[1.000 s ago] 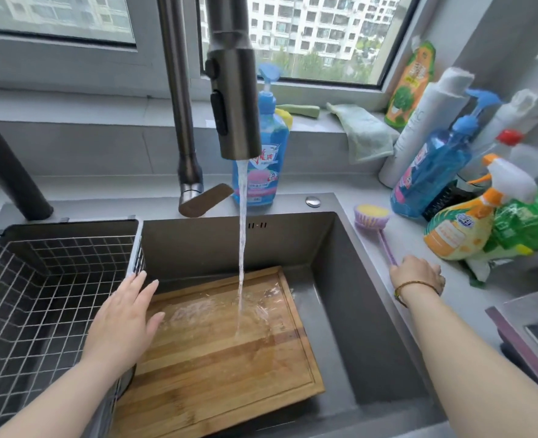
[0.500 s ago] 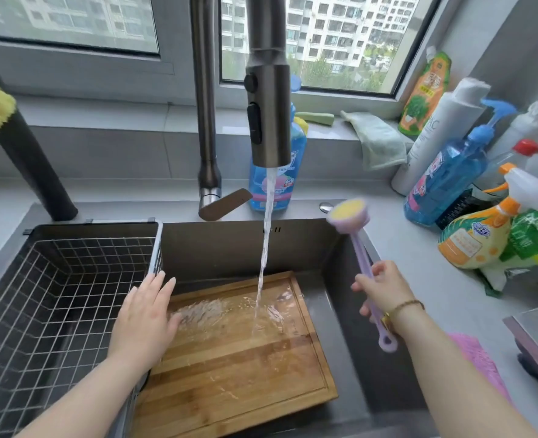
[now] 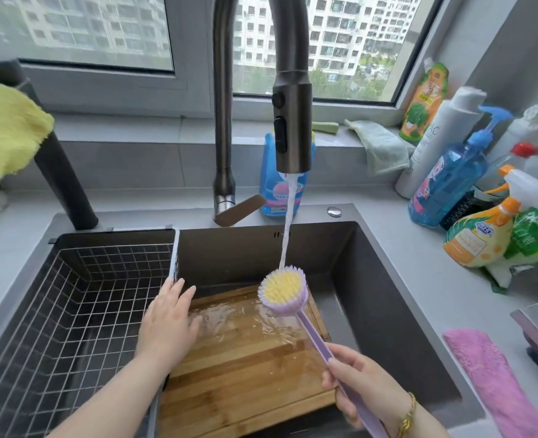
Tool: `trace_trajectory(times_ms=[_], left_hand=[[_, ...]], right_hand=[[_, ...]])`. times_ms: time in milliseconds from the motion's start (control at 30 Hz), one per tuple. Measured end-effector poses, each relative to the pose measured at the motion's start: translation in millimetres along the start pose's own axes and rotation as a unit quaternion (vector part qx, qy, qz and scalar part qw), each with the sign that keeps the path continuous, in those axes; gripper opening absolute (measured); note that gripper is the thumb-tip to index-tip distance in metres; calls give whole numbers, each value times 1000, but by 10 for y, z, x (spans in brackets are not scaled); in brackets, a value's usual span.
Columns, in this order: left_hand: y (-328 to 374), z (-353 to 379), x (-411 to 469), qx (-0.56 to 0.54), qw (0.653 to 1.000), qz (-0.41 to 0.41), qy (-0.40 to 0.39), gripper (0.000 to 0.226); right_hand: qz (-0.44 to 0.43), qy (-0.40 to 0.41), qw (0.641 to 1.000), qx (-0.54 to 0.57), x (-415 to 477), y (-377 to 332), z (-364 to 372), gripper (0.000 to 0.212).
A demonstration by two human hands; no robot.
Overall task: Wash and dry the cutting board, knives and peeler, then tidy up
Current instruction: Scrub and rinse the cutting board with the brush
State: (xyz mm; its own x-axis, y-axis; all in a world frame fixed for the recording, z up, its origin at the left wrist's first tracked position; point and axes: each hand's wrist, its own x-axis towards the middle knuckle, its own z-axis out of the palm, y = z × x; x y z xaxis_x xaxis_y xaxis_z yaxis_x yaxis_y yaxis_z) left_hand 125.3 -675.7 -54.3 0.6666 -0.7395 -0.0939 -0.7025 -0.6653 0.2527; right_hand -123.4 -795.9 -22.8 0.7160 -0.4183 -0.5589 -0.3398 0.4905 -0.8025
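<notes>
Brush (image 3: pixel 283 290) under tap stream (image 3: pixel 288 222), clasped in right hand (image 3: pixel 365 390); left hand (image 3: pixel 166 327) flat on wet cutting board (image 3: pixel 245 368).

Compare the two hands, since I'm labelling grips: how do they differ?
The left hand lies flat, fingers straight, on the left edge of the cutting board; the right hand curls round the handle of the brush. The right wrist wears a bracelet; the left wrist is bare. Both are over the sink.
</notes>
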Motion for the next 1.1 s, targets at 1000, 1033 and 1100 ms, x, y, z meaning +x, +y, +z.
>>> trace_trajectory(times_ms=[1000, 1033, 1100], left_hand=[[-20, 33, 20, -17, 1000, -2, 3, 54], [-20, 33, 21, -16, 1000, -3, 4, 54], [-16, 32, 24, -13, 1000, -4, 6, 54]], right_hand=[[16, -48, 998, 29, 107, -296, -7, 35], [6, -38, 999, 32, 125, -322, -6, 31], [-8, -14, 1000, 23, 182, -358, 30, 27]])
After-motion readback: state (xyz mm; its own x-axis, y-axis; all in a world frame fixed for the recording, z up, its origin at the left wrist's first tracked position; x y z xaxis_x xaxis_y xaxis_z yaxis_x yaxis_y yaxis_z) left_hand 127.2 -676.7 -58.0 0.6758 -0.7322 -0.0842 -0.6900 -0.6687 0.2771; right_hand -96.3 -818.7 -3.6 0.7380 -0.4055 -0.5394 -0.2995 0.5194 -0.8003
